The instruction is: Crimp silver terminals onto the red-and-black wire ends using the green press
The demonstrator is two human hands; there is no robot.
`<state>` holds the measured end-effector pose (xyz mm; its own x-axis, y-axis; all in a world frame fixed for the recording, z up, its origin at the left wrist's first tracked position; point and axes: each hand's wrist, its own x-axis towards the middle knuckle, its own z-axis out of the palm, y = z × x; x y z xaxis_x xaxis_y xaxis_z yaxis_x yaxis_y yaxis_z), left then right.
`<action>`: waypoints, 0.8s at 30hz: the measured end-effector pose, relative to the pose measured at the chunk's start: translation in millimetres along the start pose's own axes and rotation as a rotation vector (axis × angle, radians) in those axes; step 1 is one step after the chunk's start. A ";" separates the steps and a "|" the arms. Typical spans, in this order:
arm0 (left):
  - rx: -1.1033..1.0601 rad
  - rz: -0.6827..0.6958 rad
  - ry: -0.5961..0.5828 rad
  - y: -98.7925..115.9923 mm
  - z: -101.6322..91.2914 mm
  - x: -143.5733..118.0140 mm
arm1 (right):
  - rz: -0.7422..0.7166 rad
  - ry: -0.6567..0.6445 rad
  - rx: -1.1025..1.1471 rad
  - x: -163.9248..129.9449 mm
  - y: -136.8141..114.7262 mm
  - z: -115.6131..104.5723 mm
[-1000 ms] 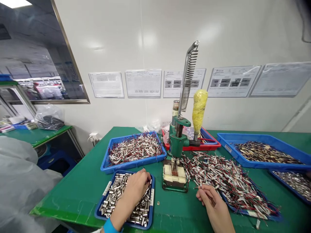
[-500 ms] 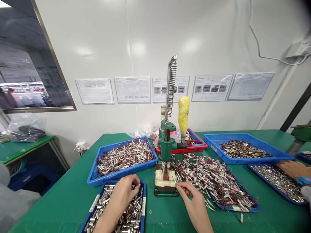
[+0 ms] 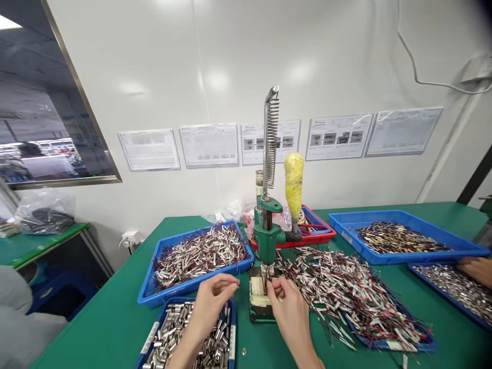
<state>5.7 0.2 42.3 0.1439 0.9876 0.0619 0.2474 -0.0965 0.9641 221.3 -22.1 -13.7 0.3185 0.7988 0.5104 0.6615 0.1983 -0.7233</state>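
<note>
The right hand pinches a small part at the green press; the left hand has its grip pinched together above the tray of metal sleeves, wired pieces heaped rightward.

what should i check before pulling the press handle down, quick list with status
1. Right hand away from the press base: not ok, its fingertips sit at the fixture under the ram.
2. Left hand away from the press: ok, it hovers above the tray of metal sleeves.
3. Part seated in the fixture: cannot tell, the fingers hide it.
4. Yellow handle raised and free: ok, upright, no hand on it.
5. Loose wired parts kept off the base: cannot tell, the pile reaches close beside it.
</note>
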 end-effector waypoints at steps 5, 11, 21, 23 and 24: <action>-0.118 0.003 0.040 12.1 36.7 20.0 | -0.067 0.043 -0.046 -9.2 15.0 11.5; -0.121 0.091 0.023 17.9 75.7 37.6 | -0.044 0.059 0.084 -11.9 17.9 13.7; -0.030 0.101 0.121 14.5 90.8 34.4 | -0.026 -0.031 0.113 -7.8 17.8 8.8; -0.052 0.087 0.119 12.7 91.6 32.7 | -0.032 -0.027 0.127 -7.9 17.1 8.6; -0.060 0.081 0.109 12.5 91.4 32.3 | -0.032 -0.025 0.129 -8.1 16.7 8.4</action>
<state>101.0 19.6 32.7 0.0551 0.9847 0.1651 0.1809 -0.1724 0.9683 224.0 -20.5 -33.8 0.2805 0.8047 0.5232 0.5778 0.2936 -0.7615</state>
